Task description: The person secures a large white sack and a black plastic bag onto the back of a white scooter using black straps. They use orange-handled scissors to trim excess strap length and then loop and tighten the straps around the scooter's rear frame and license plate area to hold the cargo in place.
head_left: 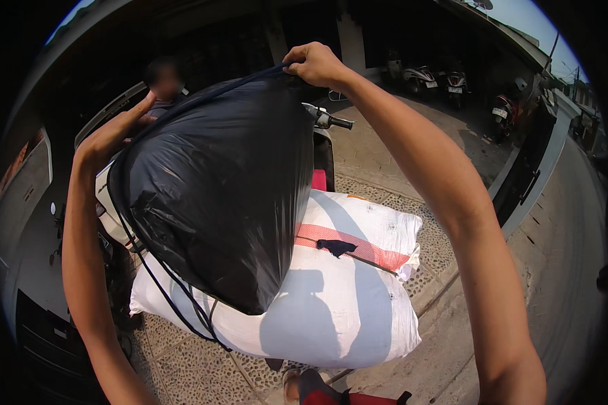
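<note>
A large, full black plastic bag [216,175] rests on two stacked white woven sacks. My right hand [312,64] is raised at the bag's far top and pinches a dark strap [250,75]. The strap runs along the bag's upper edge and down its left side, ending in loose loops. At the far left edge of the bag is my left hand [130,121], its visible fingers stretched out beside the strap; the bag hides part of it. The upper sack [378,223] has a red stripe and a knotted dark cloth [336,247]. The lower sack [338,317] is plain white.
The load sits on a motorbike, whose handlebar [334,121] shows beyond the bag. Another person [163,91] is behind the bag at the left. Parked scooters [422,77] stand farther back. A gate [527,169] and a road lie on the right, pebbled paving [196,368] below.
</note>
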`<state>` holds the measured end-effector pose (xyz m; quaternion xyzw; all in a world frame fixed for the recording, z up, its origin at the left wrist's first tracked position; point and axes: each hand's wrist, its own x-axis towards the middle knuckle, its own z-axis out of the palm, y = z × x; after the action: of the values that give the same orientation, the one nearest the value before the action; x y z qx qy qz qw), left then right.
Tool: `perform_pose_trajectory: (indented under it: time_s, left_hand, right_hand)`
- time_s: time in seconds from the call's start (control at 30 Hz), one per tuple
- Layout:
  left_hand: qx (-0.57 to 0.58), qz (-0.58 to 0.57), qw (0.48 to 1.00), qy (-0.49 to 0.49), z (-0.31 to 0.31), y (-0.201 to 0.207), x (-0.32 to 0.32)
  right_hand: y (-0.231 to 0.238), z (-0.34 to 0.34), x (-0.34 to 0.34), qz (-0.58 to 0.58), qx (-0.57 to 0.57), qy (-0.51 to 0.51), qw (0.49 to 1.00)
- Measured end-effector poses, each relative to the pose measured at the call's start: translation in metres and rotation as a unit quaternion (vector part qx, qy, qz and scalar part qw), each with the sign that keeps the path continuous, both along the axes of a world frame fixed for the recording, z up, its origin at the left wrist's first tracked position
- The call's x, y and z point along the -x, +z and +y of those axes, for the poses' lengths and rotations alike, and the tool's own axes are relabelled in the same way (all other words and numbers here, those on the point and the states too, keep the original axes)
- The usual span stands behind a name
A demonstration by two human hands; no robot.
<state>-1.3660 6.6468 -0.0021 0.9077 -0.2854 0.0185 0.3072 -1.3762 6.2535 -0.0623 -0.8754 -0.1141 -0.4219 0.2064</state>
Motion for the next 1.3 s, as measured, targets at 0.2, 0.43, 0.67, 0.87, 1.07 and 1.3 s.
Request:
perform_pose_trajectory:
  time_s: [0.2,0.43,0.67,0.87,1.07,1.3]
  left_hand:
    - [-0.119,0.055,0.988,0.077,-0.039,0.012,0.012]
    - [-0.058,0.02,0.991,0.116,-0.059,0.006,0.027]
    - [-0.061,-0.011,0.951,0.303,-0.079,0.013,0.041]
    - [-0.13,0.03,0.881,0.454,-0.102,0.021,0.028]
    - [-0.204,-0.067,0.869,0.445,-0.13,0.015,0.003]
    - [-0.445,0.058,0.759,0.472,-0.112,0.036,-0.037]
  right_hand:
    - [-0.008,-0.003,-0.005,-0.025,-0.146,0.102,0.984]
    - [-0.046,-0.055,-0.064,0.0,-0.061,0.152,0.986]
    - [-0.011,-0.03,-0.195,0.105,-0.254,0.473,0.837]
    - [-0.015,-0.008,-0.283,0.149,-0.243,0.459,0.841]
    - [0.006,-0.035,-0.374,0.278,-0.417,0.735,0.456]
    - [0.04,-0.132,-0.425,0.298,-0.155,0.791,0.511]
